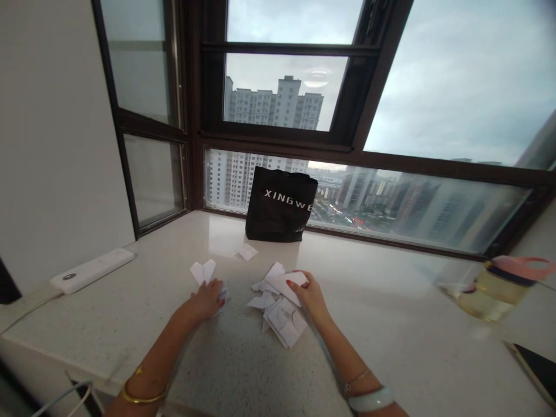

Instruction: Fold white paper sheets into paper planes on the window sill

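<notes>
My left hand (207, 299) rests on the pale stone sill, its fingers curled over a folded white paper piece (222, 294). A small white folded paper shape (202, 271) lies just beyond it. My right hand (309, 294) pinches a folded white paper (286, 284), lifted slightly over a loose pile of white paper pieces (282, 318). One more small paper scrap (247, 251) lies further back, near a black bag.
A black bag (280, 204) with white lettering stands against the window. A white power strip (92, 270) lies at the left. A pink-lidded bottle (504, 285) stands at the right, with a dark flat device (536, 366) near the right edge.
</notes>
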Demonstrator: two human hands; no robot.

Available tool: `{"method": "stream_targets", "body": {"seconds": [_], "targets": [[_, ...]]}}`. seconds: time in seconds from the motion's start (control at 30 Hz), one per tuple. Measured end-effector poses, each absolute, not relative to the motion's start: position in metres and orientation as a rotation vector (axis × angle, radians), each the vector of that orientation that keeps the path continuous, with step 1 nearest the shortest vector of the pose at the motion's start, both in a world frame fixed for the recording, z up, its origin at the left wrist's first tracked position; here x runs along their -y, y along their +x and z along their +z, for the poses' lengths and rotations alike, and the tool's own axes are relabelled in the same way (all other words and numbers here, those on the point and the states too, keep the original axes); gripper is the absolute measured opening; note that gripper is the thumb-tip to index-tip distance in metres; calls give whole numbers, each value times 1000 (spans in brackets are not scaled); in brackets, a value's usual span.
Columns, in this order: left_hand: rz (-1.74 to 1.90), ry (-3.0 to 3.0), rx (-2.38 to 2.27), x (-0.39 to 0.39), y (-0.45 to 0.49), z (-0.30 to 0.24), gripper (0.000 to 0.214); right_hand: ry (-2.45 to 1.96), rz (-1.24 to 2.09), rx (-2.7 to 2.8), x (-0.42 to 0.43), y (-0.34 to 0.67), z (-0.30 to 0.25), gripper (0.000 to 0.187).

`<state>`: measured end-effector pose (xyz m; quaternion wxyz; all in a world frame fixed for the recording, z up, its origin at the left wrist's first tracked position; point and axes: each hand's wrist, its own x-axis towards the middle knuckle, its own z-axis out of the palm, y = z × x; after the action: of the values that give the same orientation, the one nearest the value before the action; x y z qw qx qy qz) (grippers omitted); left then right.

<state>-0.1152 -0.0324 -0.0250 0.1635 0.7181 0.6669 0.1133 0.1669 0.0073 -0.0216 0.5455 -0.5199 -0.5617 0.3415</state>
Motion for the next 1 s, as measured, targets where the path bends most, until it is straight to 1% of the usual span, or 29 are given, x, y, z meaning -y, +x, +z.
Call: {"method": "stream_targets", "body": {"seconds": [0.07,0.17,0.27,0.33,0.43,0.6,0.67,0.73,0.87,1.0], "targets": [[391,2055,-1833,25,-98,-28,55,-1260,787,1294,-6,167,-22,54],[574,2056,-1697,11,-71,-19,58,-1264,765,1281,-4,170,-24,55],[825,2039,-1591,-2,-50,-4,51,-1219,807,1305,-3,172,-26,55],[962,2027,-1545,-8,-37,3,43,-1179,837,1326,-4,171,-27,59],[1035,2013,-1501,-12,-19,1,37,-1095,879,1388,-3,166,-27,67],[1052,2140,-1449,-10,-6,-15,26,-939,1025,1471,1,157,-28,71],[1091,2174,-1462,-8,-7,-17,25,-932,993,1447,1,155,-29,70],[1168,2127,-1511,-5,-10,-16,26,-987,860,1401,-1,157,-30,66],[1311,1817,-1555,-1,-16,-10,25,-1173,627,1340,-9,166,-36,50],[1437,1538,-1469,-4,-18,-11,21,-1322,468,1442,-14,172,-46,45]]}}
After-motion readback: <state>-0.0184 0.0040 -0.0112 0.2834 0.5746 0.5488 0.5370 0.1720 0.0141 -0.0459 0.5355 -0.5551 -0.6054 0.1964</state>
